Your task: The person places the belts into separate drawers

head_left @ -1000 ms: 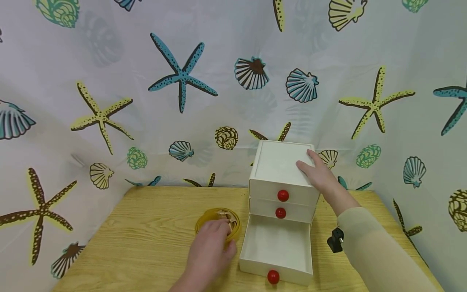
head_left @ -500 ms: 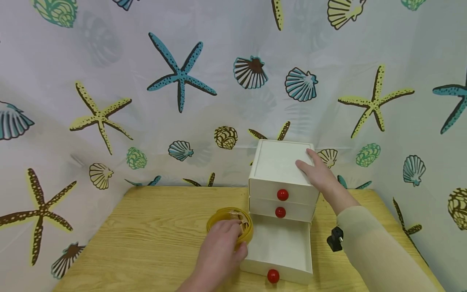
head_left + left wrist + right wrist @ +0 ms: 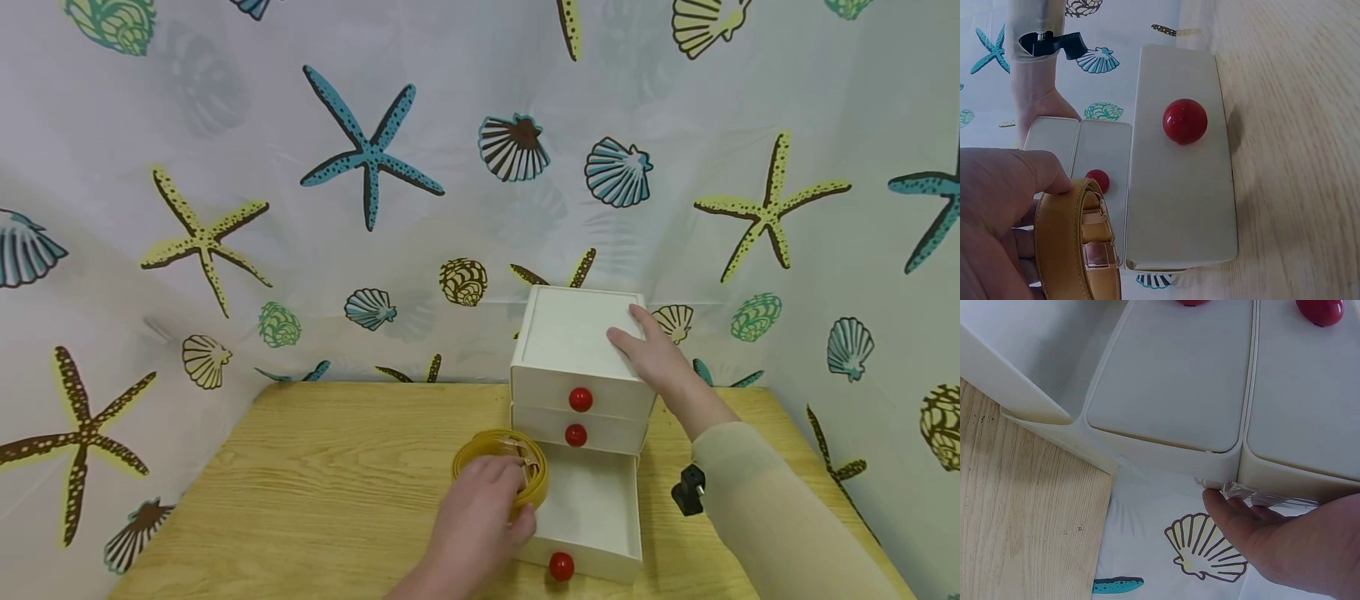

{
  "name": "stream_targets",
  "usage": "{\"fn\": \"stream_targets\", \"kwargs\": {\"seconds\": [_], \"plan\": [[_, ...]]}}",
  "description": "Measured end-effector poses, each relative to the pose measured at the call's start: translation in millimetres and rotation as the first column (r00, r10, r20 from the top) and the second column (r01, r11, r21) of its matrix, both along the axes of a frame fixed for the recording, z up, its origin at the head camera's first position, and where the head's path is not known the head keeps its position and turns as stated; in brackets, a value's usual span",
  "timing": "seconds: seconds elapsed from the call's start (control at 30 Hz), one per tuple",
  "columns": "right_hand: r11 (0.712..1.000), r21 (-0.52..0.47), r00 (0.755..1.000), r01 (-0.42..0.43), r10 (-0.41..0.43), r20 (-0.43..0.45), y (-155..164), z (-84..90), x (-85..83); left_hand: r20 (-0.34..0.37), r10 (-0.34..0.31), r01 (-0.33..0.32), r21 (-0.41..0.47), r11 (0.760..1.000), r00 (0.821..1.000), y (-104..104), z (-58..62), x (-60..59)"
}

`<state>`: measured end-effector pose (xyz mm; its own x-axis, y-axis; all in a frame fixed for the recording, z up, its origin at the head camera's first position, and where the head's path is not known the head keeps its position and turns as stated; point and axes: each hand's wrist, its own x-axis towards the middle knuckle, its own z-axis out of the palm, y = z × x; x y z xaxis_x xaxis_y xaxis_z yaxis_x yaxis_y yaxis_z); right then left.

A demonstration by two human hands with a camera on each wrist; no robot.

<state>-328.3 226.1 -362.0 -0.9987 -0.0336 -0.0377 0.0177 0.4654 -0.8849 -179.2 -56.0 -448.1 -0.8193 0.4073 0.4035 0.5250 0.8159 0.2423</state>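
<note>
My left hand (image 3: 480,508) grips a coiled yellow-tan belt (image 3: 468,454) with a rose-coloured buckle. In the left wrist view the belt (image 3: 1059,240) stands on edge with my thumb and fingers around its band. The coil overlaps the left wall of the bottom drawer (image 3: 592,508), which is pulled out. On the white drawer unit (image 3: 577,329), my right hand (image 3: 652,354) lies over the top right edge, two digits on its top. From the right wrist, that hand's other fingers (image 3: 1229,515) show along the unit's side.
The upper two drawers, with red knobs (image 3: 581,399), are closed. A red knob (image 3: 561,567) also marks the open drawer's front. All stands on a wood-grain table (image 3: 322,475) before a curtain (image 3: 420,242) printed with shells and starfish. A small black device (image 3: 688,490) hangs at the right sleeve.
My left hand has carried the belt rightward, from left of the open drawer to over its left side. The right hand and drawer unit have stayed put.
</note>
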Motion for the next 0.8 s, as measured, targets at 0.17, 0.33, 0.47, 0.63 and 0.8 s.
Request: {"fn": "stream_targets", "kwargs": {"seconds": [0.17,0.33,0.47,0.63,0.8], "plan": [[1.000,-0.001,1.000,-0.001,0.001,-0.001,0.0,0.8,0.2,0.012,-0.043,0.043,0.006,0.999,0.999,8.2,-0.2,1.3],[1.000,0.003,1.000,0.001,-0.001,-0.002,0.0,1.1,0.3,0.052,-0.056,0.056,-0.002,0.998,0.997,15.6,-0.7,1.7],[1.000,0.001,1.000,0.004,-0.004,0.000,-0.2,0.5,0.0,0.059,-0.069,0.069,-0.008,0.998,0.996,20.7,-1.6,2.2],[1.000,0.006,1.000,0.006,-0.006,-0.001,0.3,-0.1,-0.8,0.061,-0.085,0.086,-0.017,0.996,0.995,27.5,-2.5,2.2],[1.000,0.008,1.000,0.009,-0.009,-0.005,-0.3,-0.9,-1.0,0.036,-0.109,0.109,-0.011,0.994,0.993,32.9,-6.1,1.4]]}}
